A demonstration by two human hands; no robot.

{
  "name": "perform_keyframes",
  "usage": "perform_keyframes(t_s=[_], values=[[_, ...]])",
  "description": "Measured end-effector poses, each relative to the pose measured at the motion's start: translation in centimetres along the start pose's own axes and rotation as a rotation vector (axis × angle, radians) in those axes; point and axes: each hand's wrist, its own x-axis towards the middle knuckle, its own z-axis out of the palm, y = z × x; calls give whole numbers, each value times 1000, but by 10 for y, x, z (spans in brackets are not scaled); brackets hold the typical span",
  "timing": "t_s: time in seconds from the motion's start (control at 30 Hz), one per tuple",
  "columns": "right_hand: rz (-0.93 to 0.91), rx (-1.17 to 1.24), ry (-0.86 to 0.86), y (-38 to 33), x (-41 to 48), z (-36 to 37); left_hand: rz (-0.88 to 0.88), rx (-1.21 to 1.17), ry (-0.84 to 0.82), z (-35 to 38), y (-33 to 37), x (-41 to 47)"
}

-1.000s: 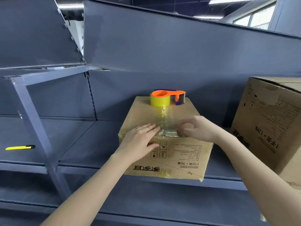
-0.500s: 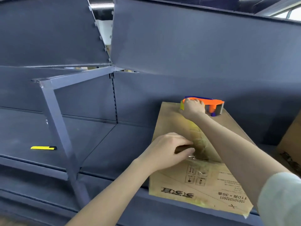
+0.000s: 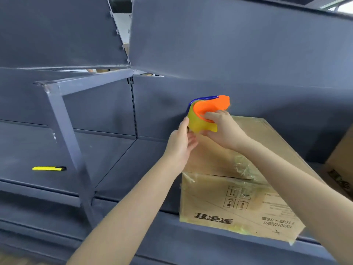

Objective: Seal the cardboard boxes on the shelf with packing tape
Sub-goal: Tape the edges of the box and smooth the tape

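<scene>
A brown cardboard box (image 3: 248, 197) sits on the grey shelf (image 3: 114, 155), its top seam covered with crinkled clear tape. Above the box's far left corner I hold an orange and blue tape dispenser (image 3: 208, 109) with a yellow tape roll. My right hand (image 3: 221, 129) grips the dispenser from the right, fingers curled over the orange core. My left hand (image 3: 181, 142) touches the yellow roll from the left and below, thumb against its side.
A yellow and black utility knife (image 3: 48, 168) lies on the shelf at the left. A slanted grey metal post (image 3: 66, 140) stands between it and the box. A second cardboard box (image 3: 342, 169) shows at the right edge.
My right hand has lifted the dispenser off the box top. My left hand left the box's front edge and rose to the tape roll. The view shifted left.
</scene>
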Motion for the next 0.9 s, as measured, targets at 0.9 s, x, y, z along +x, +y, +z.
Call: perform_keyframes(t_s=[0.9], values=[[551, 964, -232, -54, -25, -55, 640, 473, 24, -15, -13, -67]])
